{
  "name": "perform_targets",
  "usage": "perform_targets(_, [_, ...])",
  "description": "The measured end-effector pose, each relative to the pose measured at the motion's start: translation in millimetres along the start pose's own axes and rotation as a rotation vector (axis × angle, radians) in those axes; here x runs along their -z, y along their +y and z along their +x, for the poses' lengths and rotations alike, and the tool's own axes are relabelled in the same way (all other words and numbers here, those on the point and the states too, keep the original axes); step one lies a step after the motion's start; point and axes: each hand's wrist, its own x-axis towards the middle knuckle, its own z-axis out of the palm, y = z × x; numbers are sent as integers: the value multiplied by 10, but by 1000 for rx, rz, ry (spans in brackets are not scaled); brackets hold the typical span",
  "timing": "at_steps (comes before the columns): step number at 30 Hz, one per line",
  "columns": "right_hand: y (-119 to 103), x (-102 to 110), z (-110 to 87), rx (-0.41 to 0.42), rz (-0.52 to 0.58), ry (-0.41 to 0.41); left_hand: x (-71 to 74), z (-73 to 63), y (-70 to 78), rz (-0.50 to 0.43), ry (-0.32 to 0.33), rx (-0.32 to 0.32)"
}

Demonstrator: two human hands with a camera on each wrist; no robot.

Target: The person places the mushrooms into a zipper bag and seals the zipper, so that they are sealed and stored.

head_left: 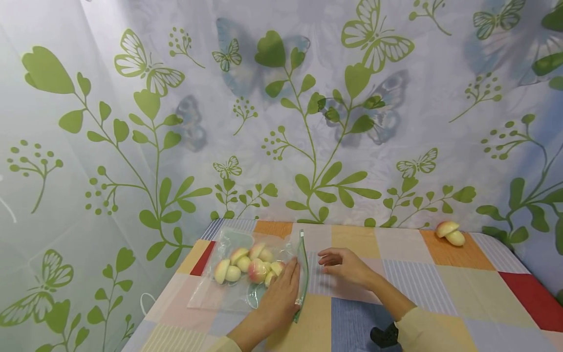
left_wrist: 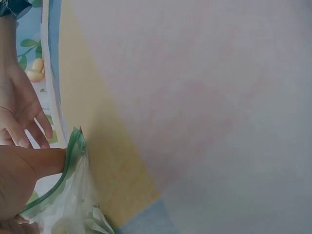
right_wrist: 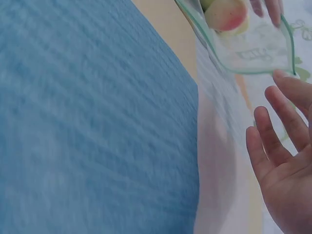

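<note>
A clear zip bag [head_left: 206,291] with a green zip edge [head_left: 301,274] lies on the table, its mouth facing right. Several cream toy mushrooms [head_left: 257,270] with reddish caps are inside it. My left hand [head_left: 281,296] holds the bag by the mouth, fingers stretched across the top. In the left wrist view the thumb [left_wrist: 48,161] meets the green edge. My right hand [head_left: 345,266] hovers just right of the mouth with loosely bent fingers and nothing in them. From the right wrist view the mouth gapes, a mushroom [right_wrist: 226,13] showing inside near the left fingertips [right_wrist: 274,14].
One more toy mushroom [head_left: 450,233] lies at the far right of the table, near its back edge. A patchwork cloth [head_left: 418,286] covers the table. Behind it hangs a curtain [head_left: 281,122] printed with leaves and butterflies. A dark device [head_left: 384,336] sits by my right wrist.
</note>
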Motion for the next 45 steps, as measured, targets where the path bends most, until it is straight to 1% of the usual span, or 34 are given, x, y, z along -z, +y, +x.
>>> perform_targets(4, [2, 128, -84, -16, -11, 8, -10, -6, -11, -104, 5, 40])
perform_targets(7, [17, 247, -157, -42, 1, 18, -11, -22, -19, -174, 29, 55])
perform_targets(11, [47, 422, -267, -73, 19, 36, -25, -42, -28, -231, 61, 72])
perform_targets(15, [80, 595, -383, -98, -1, 73, -59, -63, -42, -261, 86, 86])
perform_targets(19, [113, 757, -483, -113, -45, 114, -89, -79, -58, -277, 88, 97])
perform_targets(23, [113, 904, -586, -124, -67, 140, -93, -80, -61, -289, 80, 108])
perform_targets(28, [95, 1100, -694, -146, -109, 180, -93, -77, -58, -276, 81, 108])
perform_targets(36, [164, 1518, -891, -182, -214, 242, -108, -71, -47, -264, 88, 103])
perform_targets(39, [179, 1668, -958, -199, -266, 283, -117, -71, -47, -267, 92, 96])
perform_targets(41, [191, 1756, -1002, -203, -280, 320, -122, -74, -52, -270, 93, 96])
perform_targets(45, [251, 1893, -1108, -192, -228, 411, -117, -80, -62, -283, 82, 109])
